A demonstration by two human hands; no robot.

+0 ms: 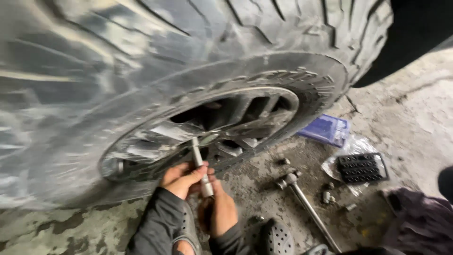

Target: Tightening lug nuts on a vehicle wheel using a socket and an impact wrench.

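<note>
A large, muddy tyre (141, 56) on a silver alloy wheel (203, 127) fills the upper left of the view. Both my hands hold a long metal socket tool (200, 163) that points up into the wheel's hub. My left hand (181, 179) wraps the tool's shaft from the left. My right hand (222, 210) grips its lower end from below. Dark sleeves cover both my forearms.
On the dirty concrete floor (401, 108) lie a cross wrench (306, 203), several loose lug nuts (328, 196), a black plastic tray (361, 167) on clear wrapping, and a blue packet (325, 128). A dark cloth (420, 222) sits at the right; dark perforated clogs (276, 238) show below.
</note>
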